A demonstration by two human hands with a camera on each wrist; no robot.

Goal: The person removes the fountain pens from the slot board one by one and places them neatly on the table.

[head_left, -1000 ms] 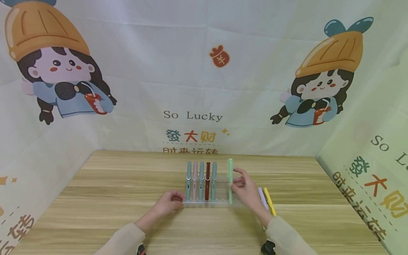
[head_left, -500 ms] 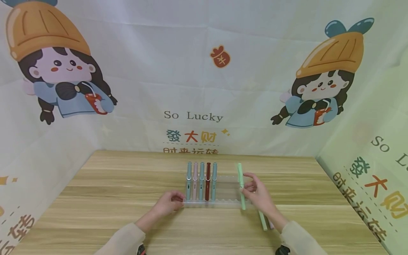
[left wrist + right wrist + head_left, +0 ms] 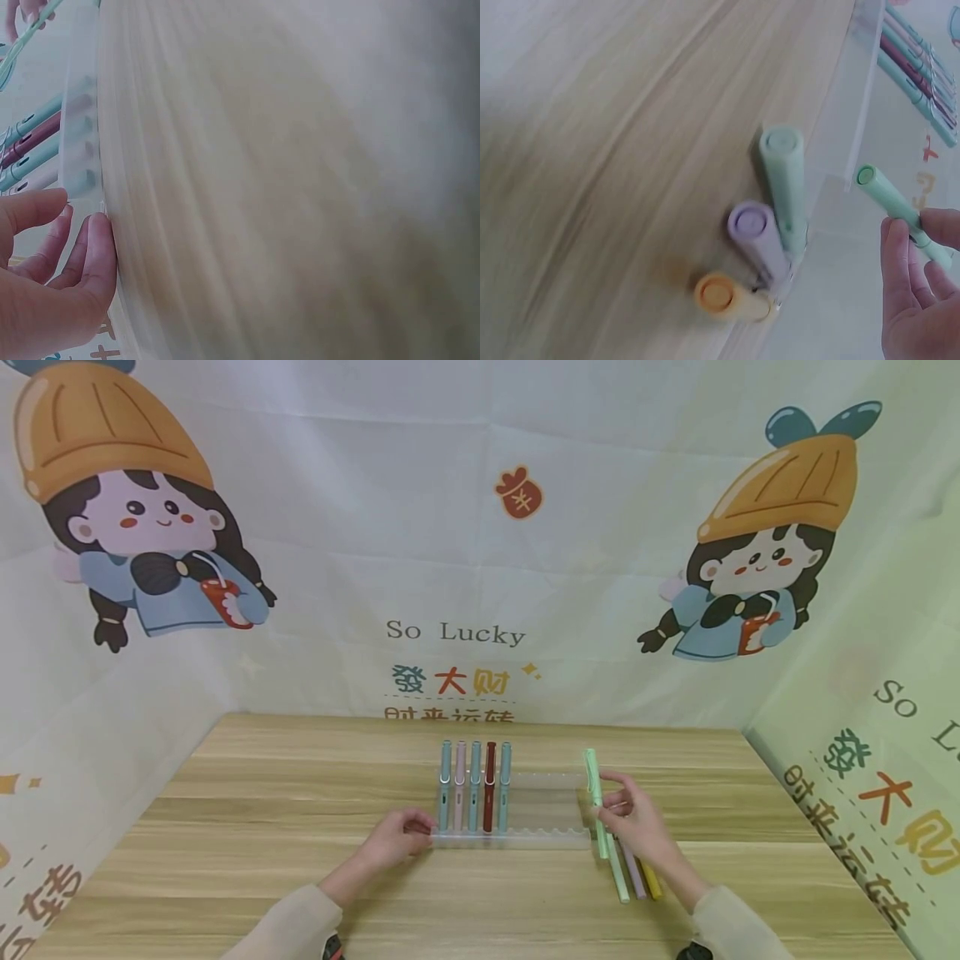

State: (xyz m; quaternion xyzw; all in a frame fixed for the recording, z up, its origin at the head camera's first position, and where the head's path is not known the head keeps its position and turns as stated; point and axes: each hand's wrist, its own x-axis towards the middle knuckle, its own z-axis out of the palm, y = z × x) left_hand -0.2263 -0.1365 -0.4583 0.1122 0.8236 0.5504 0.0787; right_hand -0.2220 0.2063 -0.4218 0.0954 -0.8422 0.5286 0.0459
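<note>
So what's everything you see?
Table: one, brown, below rack
Rack: one, clear, on table
Pens: three blue, one pink, one red, in rack
Loose pens: three, green, purple, yellow, right of rack
Held pen: one, light green, in right hand
Cloth: count unclear, whitish, behind table, showing two cartoon figures, red pouch, writing
Sleeves: two, cream, near bottom
Gadgets: two, dark, by sleeves
Left hand: one, by rack's left end
Right hand: one, pinching held pen

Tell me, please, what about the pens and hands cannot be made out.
Head view: the far ends of the lilac pen and yellow pen, hidden by the right hand.
Head view: the barrel marks on the racked pens, too small to read.
Left wrist view: most of their caps, cut off by the left edge.
Right wrist view: part of the right hand, cut off by the right edge.
</note>
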